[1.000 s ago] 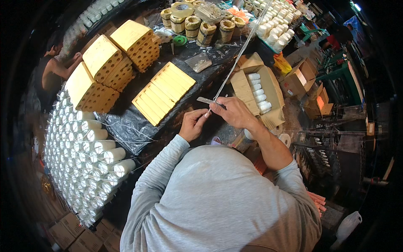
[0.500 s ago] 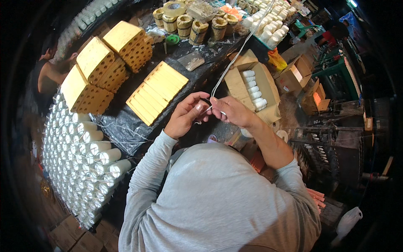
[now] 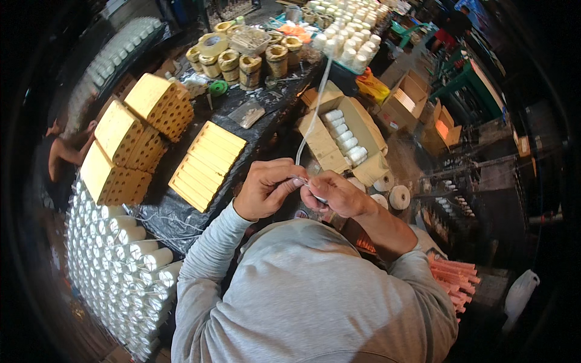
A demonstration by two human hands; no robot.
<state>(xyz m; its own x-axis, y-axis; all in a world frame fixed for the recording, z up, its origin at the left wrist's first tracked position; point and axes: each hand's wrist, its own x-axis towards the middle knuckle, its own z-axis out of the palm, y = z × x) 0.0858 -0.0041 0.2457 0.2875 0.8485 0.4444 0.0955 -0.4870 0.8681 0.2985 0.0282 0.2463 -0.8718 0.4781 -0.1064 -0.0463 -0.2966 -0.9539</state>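
Note:
A white cord (image 3: 307,134) comes down from the upper middle to my two hands, held close together above my lap. The fingers of my left hand (image 3: 268,187) pinch the cord near its lower end. Beside it, my right hand (image 3: 340,195) is closed on the same cord, thumb on top. A short piece of the cord shows between the fingertips; whether it is knotted there I cannot make out. To the left of my hands lies a yellow grooved block (image 3: 207,166) on a black plastic-covered table (image 3: 172,209).
Stacked yellow blocks with holes (image 3: 121,139) stand at left, behind many white candle-like cylinders (image 3: 139,251). An open carton (image 3: 372,130) with white spools is beyond my right hand. Pink sticks (image 3: 451,275) lie at lower right. Another person (image 3: 63,151) is at far left.
The view has shifted, so the table and carton sit lower and further left. Both hands still hold the cord, now nearer together, with the fingers closed more tightly.

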